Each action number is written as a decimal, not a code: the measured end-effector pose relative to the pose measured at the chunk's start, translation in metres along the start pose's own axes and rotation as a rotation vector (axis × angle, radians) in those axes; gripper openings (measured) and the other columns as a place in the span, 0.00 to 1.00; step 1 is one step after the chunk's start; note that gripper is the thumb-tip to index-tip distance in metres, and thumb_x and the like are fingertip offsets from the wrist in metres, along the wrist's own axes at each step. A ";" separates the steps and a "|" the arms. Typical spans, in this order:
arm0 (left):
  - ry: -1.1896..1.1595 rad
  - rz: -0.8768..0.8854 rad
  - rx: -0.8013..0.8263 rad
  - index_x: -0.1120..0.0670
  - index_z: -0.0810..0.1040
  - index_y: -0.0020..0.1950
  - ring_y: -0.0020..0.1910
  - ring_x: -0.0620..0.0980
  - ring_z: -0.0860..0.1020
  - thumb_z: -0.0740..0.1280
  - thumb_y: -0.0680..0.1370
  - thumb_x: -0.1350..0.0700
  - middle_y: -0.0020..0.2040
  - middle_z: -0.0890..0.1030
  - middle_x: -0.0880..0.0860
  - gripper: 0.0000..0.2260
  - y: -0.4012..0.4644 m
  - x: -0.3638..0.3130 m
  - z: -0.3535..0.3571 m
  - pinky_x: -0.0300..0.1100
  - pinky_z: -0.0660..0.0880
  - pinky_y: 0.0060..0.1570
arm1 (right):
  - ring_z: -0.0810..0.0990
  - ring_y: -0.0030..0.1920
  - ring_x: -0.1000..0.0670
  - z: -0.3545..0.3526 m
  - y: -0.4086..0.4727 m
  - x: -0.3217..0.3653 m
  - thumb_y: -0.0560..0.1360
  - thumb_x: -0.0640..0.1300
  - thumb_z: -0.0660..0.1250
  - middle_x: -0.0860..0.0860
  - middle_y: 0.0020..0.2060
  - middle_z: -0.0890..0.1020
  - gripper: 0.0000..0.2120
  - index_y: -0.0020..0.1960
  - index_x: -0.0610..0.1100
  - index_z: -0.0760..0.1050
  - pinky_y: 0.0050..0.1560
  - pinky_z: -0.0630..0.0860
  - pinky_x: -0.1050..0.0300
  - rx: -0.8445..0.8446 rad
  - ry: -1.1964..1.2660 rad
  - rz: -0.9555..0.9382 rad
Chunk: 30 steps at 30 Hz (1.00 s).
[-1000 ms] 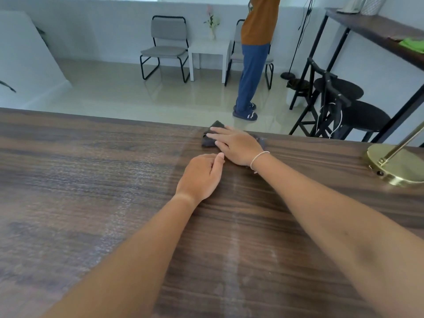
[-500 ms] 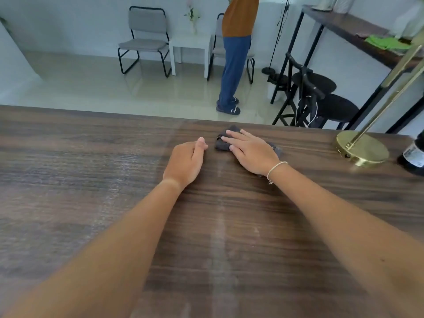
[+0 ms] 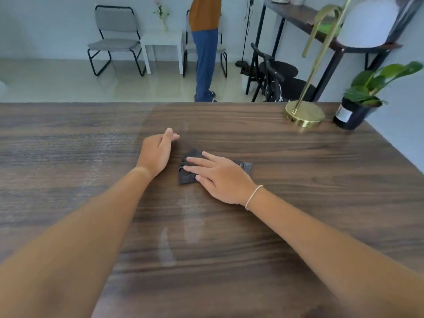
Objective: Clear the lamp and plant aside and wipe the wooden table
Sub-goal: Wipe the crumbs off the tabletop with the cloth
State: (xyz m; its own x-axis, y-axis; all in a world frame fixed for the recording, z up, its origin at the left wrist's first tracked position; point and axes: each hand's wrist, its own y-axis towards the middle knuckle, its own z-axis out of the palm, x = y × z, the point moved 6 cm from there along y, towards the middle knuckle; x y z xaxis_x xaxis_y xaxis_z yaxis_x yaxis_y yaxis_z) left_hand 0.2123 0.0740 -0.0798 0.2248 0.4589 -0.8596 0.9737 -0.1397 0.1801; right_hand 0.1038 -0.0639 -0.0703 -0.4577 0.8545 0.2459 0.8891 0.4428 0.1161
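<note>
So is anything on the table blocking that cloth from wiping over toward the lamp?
Nothing visible does. The right hand presses flat on the dark cloth, and bare wooden table runs from it to the lamp and potted plant at the far right corner. The left hand rests to the cloth's left.

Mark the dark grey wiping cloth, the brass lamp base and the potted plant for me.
dark grey wiping cloth [image 3: 186, 176]: head view, exposed left part.
round brass lamp base [image 3: 305, 113]: head view, top of disc.
green plant in black pot [image 3: 354, 115]: head view, pot wall.
</note>
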 end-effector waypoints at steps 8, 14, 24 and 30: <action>0.064 -0.006 -0.026 0.57 0.81 0.53 0.57 0.44 0.74 0.53 0.79 0.48 0.53 0.81 0.52 0.21 -0.077 -0.021 -0.007 0.33 0.64 0.57 | 0.63 0.73 0.44 0.007 -0.095 0.063 0.80 0.45 0.55 0.55 0.71 0.68 0.18 0.69 0.51 0.69 0.70 0.60 0.50 -0.003 0.039 -0.089; 0.125 0.029 -0.027 0.59 0.81 0.53 0.56 0.43 0.73 0.54 0.80 0.49 0.56 0.81 0.57 0.20 -0.148 -0.034 -0.013 0.26 0.61 0.54 | 0.64 0.72 0.43 0.006 -0.169 0.108 0.80 0.43 0.56 0.53 0.70 0.71 0.17 0.67 0.49 0.72 0.70 0.61 0.49 -0.040 0.093 -0.123; 0.119 0.075 0.013 0.62 0.81 0.53 0.58 0.45 0.74 0.55 0.80 0.53 0.56 0.81 0.59 0.18 -0.215 -0.040 -0.015 0.33 0.63 0.58 | 0.60 0.74 0.48 -0.012 -0.258 0.068 0.81 0.47 0.54 0.56 0.72 0.66 0.18 0.70 0.52 0.67 0.72 0.59 0.51 -0.046 0.008 0.113; 0.081 0.111 0.089 0.59 0.81 0.53 0.59 0.47 0.75 0.56 0.80 0.51 0.56 0.81 0.56 0.18 -0.225 -0.037 -0.019 0.36 0.65 0.60 | 0.60 0.74 0.44 -0.003 -0.222 0.102 0.81 0.47 0.51 0.55 0.74 0.63 0.20 0.72 0.51 0.64 0.70 0.57 0.53 -0.150 -0.098 0.379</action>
State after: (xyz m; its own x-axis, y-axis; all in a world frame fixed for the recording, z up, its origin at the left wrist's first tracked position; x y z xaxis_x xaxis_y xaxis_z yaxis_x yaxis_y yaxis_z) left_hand -0.0144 0.1051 -0.0794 0.3367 0.5050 -0.7947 0.9363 -0.2688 0.2259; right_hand -0.1406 -0.0761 -0.0679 -0.0903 0.9744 0.2060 0.9830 0.0540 0.1755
